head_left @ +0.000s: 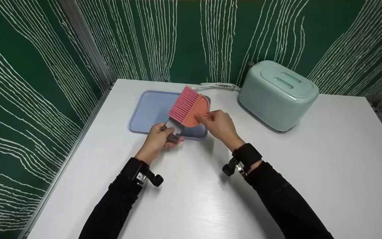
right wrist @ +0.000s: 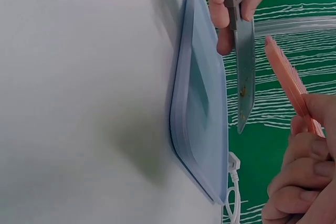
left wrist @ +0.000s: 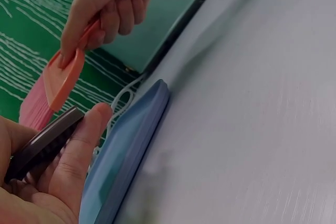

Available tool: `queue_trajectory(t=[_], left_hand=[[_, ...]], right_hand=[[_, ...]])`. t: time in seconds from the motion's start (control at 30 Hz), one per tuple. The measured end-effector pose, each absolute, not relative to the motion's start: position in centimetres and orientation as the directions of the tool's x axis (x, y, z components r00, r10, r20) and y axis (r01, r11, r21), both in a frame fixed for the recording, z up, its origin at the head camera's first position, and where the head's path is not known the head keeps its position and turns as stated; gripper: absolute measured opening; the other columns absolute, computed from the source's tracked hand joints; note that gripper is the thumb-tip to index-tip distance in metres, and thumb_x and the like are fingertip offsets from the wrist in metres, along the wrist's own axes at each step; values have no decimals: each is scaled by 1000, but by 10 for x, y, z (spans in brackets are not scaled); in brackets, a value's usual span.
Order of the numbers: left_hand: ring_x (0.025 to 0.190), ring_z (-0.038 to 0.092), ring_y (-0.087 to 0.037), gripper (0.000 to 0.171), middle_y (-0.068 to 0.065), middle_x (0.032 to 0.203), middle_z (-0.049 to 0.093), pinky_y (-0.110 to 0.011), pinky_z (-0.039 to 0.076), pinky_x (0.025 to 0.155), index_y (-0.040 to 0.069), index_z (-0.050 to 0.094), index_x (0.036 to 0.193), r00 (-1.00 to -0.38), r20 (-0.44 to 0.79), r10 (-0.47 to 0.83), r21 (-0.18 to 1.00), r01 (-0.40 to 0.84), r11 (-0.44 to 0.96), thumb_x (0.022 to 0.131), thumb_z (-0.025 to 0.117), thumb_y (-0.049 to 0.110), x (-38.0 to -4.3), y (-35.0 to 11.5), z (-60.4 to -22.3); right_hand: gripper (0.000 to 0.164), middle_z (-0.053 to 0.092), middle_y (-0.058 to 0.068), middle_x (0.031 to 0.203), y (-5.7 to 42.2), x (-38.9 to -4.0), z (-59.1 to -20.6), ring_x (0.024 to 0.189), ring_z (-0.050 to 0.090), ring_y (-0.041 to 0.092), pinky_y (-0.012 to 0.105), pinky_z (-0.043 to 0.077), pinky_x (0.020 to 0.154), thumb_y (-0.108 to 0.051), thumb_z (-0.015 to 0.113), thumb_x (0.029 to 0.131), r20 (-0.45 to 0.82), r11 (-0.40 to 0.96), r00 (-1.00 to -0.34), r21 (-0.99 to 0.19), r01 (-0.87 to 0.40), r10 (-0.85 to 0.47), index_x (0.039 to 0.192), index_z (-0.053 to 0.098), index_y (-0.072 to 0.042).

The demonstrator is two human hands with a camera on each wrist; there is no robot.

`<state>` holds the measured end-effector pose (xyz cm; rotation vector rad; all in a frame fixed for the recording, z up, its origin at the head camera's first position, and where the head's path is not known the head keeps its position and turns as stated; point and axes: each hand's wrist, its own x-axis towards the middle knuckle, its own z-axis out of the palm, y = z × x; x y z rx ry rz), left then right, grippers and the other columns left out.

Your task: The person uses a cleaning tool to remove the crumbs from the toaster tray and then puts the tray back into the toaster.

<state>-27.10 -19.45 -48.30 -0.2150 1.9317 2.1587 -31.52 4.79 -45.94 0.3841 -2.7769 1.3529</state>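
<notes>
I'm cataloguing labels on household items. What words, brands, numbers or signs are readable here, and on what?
No readable text in any view.
Pale green rounded toaster: no lettering visible.
Pink-and-orange bristled brush: no lettering visible.
Grey handle of the clear flat blade: dark marks, too small to identify.
White cable: dark marks, also too small.
Green wall: wavy white lines, not writing.

Left sleeve [head_left: 109, 207]: black, long, soft cloth, creased; its end meets the wrist band.
Right sleeve [head_left: 287, 199]: black, same cloth as far as I can see from here; a strip of bare wrist between its end and the band.
Left band [head_left: 133, 167]: black, wide, wrapped flat.
Right band [head_left: 248, 154]: black, matching.
Left bracket [head_left: 141, 178]: silvery metal, small, pale patch; rounded black end piece [head_left: 157, 180].
Right bracket [head_left: 240, 167]: silvery, likewise; black end piece.
Left hand [head_left: 159, 135], right hand [head_left: 220, 124]: bare.
</notes>
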Motion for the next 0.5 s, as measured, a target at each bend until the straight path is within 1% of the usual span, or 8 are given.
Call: queue_trajectory(t=[0.1, 0.17, 0.23, 0.37, 0.5], left_hand=[[82, 82, -20, 69, -35, 132, 63, -25, 65, 69, -4, 16, 169, -964, -258, 65, 961, -264, -87, 112, 52, 10, -271, -197, -481], [81, 82, -19, 68, -34, 130, 64, -26, 65, 71, -5, 18, 169, -965, -254, 65, 962, -259, -82, 112, 52, 10, -271, -198, -480], [80, 81, -20, 66, -35, 127, 64, -28, 66, 73, -5, 21, 168, -965, -254, 69, 962, -260, -86, 112, 52, 10, -271, -199, -480], [78, 81, -20, 65, -36, 133, 63, -29, 67, 74, -4, 21, 168, -961, -264, 81, 957, -272, -105, 112, 51, 10, -272, -201, -477], [77, 81, -20, 63, -39, 137, 61, -28, 67, 73, -3, 23, 168, -960, -264, 89, 955, -273, -112, 112, 50, 9, -272, -204, -474]], right_hand=[[59, 32, -10, 56, 43, -316, -461, 53, 31, 9, 29, 22, 54, -52, 70, 101, 143, 612, -964, -749, -254, -225, 59, 41, -23], [59, 33, -10, 55, 41, -315, -462, 52, 33, 10, 29, 23, 55, -52, 70, 102, 138, 622, -963, -739, -257, -233, 59, 42, -23], [60, 35, -10, 54, 39, -316, -462, 52, 34, 10, 29, 24, 54, -54, 69, 102, 121, 633, -965, -735, -245, -233, 58, 43, -23], [60, 35, -9, 52, 36, -316, -462, 50, 34, 10, 29, 24, 53, -55, 68, 103, 92, 648, -968, -728, -226, -234, 58, 44, -22], [59, 34, -9, 53, 34, -318, -461, 50, 33, 10, 29, 23, 52, -54, 68, 103, 103, 651, -962, -717, -247, -252, 59, 44, -22]])
